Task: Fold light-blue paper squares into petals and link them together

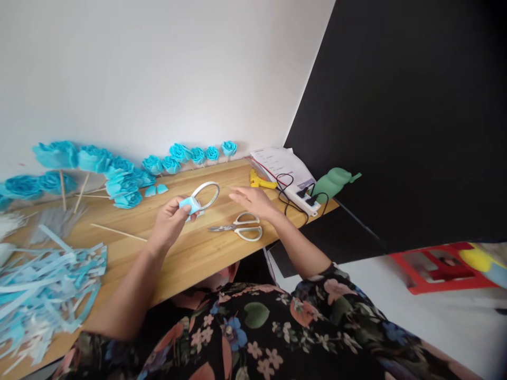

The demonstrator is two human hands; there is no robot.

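Table (190, 264) along white wall (158, 68): status of work in hand

Left hand (170, 219): grip closed on a light blue piece (190, 205), positioned above the middle of the table. A white ring (204, 186), apparently a roll of tape, projects from the same grip; whether it is pinched directly or borne by the blue piece cannot be confirmed from where I stand.

Right hand (251, 200): grip open, outstretched, with nothing visible in it. It is raised over the table, apart from the ring and near the scissors (234, 227), which lie with their handles to the right.

Completed, as far as can be judged: a row of small blue flowers (180, 152) along the wall and a cluster of larger blooms (122, 182) to the left. Some larger flowers show wooden stems (63, 190).

Outstanding, by the same judgement: the held piece is not joined to any flower. Loose petals (150, 191) lie before the row, a bare stick (119, 232) lies near the left wrist, and a heap of blue and white strips (51, 290) covers the near left corner. The remaining quantity cannot be determined.

Peripheral equipment: a yellow tool (259, 180), resembling a glue gun, and a power strip (303, 199), both beyond the right hand.
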